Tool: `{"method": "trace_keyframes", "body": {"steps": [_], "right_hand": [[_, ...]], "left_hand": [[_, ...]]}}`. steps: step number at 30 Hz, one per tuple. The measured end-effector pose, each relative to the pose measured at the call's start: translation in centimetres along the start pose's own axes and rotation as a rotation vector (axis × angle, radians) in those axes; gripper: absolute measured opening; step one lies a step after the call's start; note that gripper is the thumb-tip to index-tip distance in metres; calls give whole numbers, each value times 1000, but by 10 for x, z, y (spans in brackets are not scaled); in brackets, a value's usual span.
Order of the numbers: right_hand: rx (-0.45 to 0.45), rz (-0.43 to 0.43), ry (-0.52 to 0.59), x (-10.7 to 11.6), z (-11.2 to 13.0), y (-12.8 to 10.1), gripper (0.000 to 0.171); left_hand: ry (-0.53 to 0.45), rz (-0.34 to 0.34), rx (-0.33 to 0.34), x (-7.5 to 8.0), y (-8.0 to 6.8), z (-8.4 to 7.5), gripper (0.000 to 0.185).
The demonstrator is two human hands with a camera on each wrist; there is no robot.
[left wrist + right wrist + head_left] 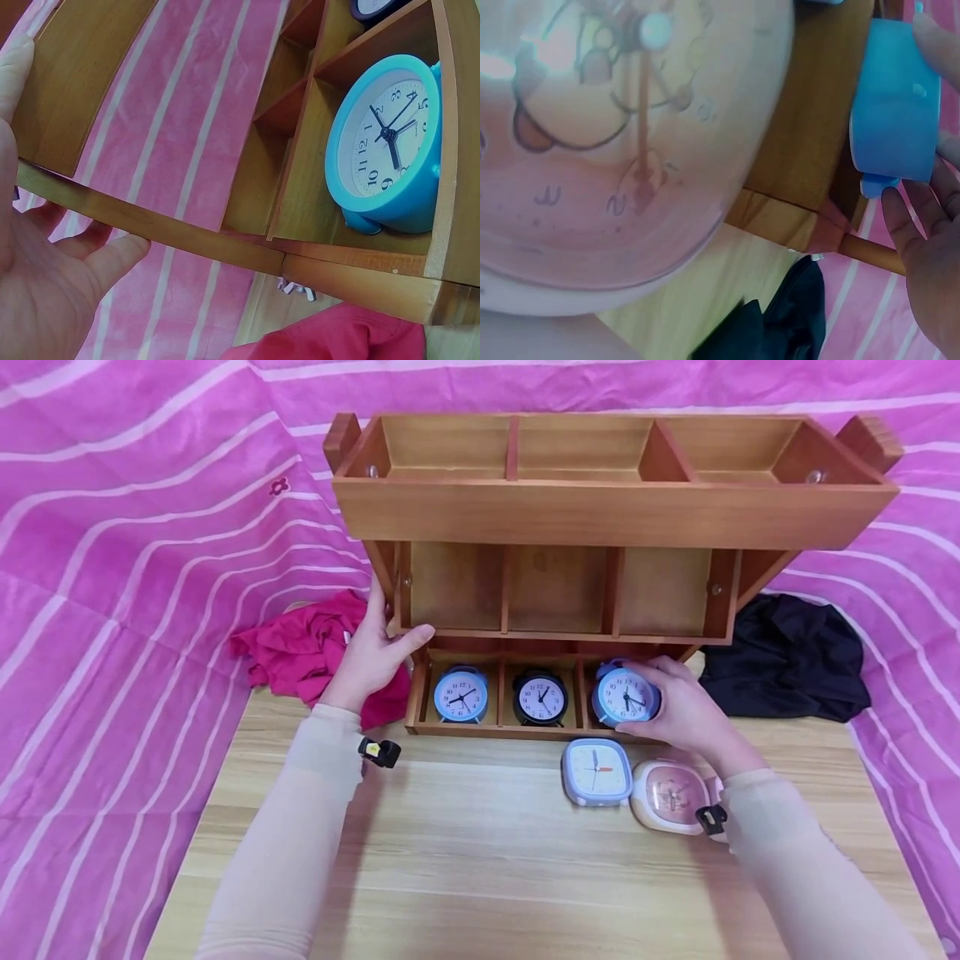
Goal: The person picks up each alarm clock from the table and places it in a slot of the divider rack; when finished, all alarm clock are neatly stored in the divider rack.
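A three-tier wooden shelf (pixel 615 514) stands at the back of the table. My left hand (pixel 375 652) grips its left side, with fingers passing round the wooden side strip (pixel 202 232) in the left wrist view. My right hand (pixel 686 710) holds a blue alarm clock (pixel 626 695) by its rim, in the right compartment of the bottom tier; the right wrist view shows its blue casing (pixel 896 101) between thumb and fingers. A light-blue alarm clock (pixel 461 694) sits in the left compartment, and a black alarm clock (pixel 541 698) in the middle one.
Before the shelf stand a lavender square clock (pixel 597 772) and a pink clock (pixel 670 797), the latter close to my right wrist. Red cloth (pixel 307 643) lies left of the shelf, black cloth (pixel 787 660) right. A pink striped sheet (pixel 135 610) hangs around the table (pixel 465 860).
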State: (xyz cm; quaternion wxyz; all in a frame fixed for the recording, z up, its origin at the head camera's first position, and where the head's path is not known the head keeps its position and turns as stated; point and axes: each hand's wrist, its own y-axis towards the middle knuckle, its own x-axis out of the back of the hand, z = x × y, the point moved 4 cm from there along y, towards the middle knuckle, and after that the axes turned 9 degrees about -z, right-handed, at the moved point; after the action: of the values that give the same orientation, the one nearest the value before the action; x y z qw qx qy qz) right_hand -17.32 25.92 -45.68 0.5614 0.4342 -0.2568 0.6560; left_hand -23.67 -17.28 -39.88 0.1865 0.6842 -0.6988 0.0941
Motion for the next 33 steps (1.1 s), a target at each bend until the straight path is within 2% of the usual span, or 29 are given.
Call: {"method": "trace_keyframes", "body": {"steps": [3, 7, 12, 18, 33], "right_hand": [[-25, 58, 1, -4, -4, 2, 93], [-37, 100, 6, -8, -9, 3, 94], [1, 84, 8, -13, -15, 5, 93], [31, 74, -7, -20, -20, 8, 90], [26, 168, -11, -25, -18, 11, 85]], "left_hand": [[9, -9, -13, 0, 2, 8, 110], [29, -18, -23, 0, 3, 10, 109], [47, -24, -23, -1, 3, 9, 109], [13, -24, -17, -1, 2, 9, 110], [10, -16, -17, 0, 4, 11, 110]]}}
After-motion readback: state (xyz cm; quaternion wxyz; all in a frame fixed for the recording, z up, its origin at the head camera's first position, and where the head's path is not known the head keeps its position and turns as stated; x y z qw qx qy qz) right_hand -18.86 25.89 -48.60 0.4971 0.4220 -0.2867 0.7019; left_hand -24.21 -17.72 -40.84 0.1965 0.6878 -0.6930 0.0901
